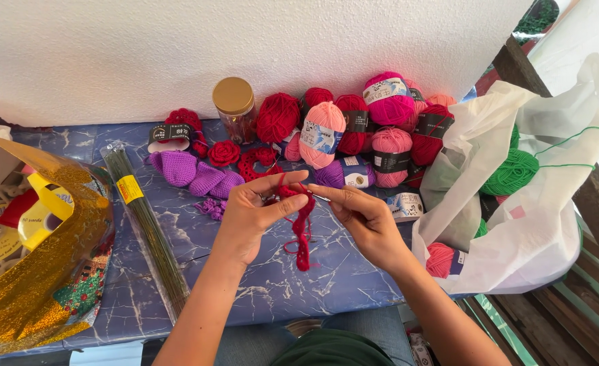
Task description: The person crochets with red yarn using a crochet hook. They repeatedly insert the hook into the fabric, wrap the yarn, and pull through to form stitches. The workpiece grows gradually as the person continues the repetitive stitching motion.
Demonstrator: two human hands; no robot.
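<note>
Head cam | L hand (pixel 248 215) + R hand (pixel 366 220) both pinched on red crochet strip (pixel 302 220) | over blue table (pixel 272 285)

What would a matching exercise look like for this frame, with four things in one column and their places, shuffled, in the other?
Things:
1. red crochet strip
2. green yarn
3. jar with gold lid
4. bundle of green stems

Places:
A. inside the white bag on the right
B. by the wall, left of the yarn balls
C. held between the left hand and right hand
D. flat on the blue table, beside the gold foil

Pairs: 1-C, 2-A, 3-B, 4-D
</note>
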